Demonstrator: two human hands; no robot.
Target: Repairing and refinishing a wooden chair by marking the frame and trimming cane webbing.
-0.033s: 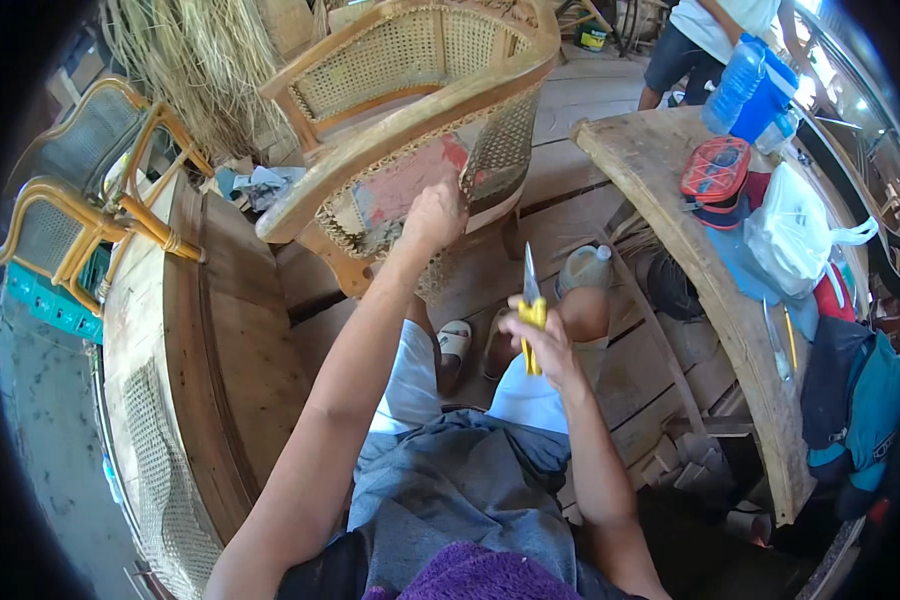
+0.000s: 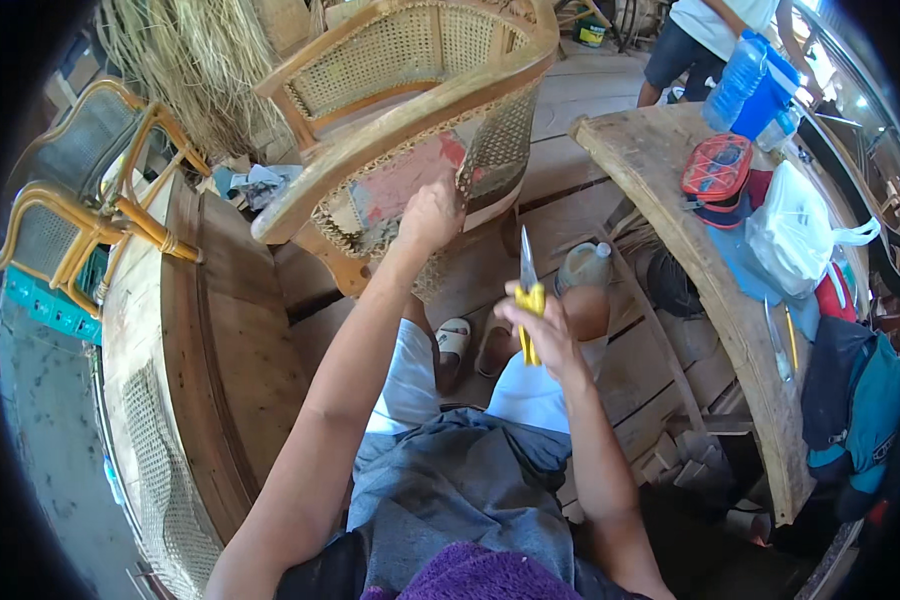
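Observation:
A wooden armchair (image 2: 402, 110) with woven cane panels stands in front of me. My left hand (image 2: 433, 213) is closed on the torn edge of its side cane webbing (image 2: 498, 140); the fingertips are partly hidden. Through the opening in that panel shows a red and tan patched surface (image 2: 400, 188). Loose cane strands hang below my left hand. My right hand (image 2: 547, 325) holds yellow-handled snips (image 2: 530, 300) over my right thigh, blades pointing up toward the chair and apart from it.
A wooden workbench (image 2: 660, 185) at right bears a red basket-like container (image 2: 717, 168), a blue water bottle (image 2: 735, 85) and a white plastic bag (image 2: 792, 225). At left, a rattan chair (image 2: 80, 150) rests by a wooden platform (image 2: 135, 300). Another person (image 2: 695, 45) stands far right.
The snips and my right hand have shifted very slightly up and left. My left hand keeps its grip on the cane webbing.

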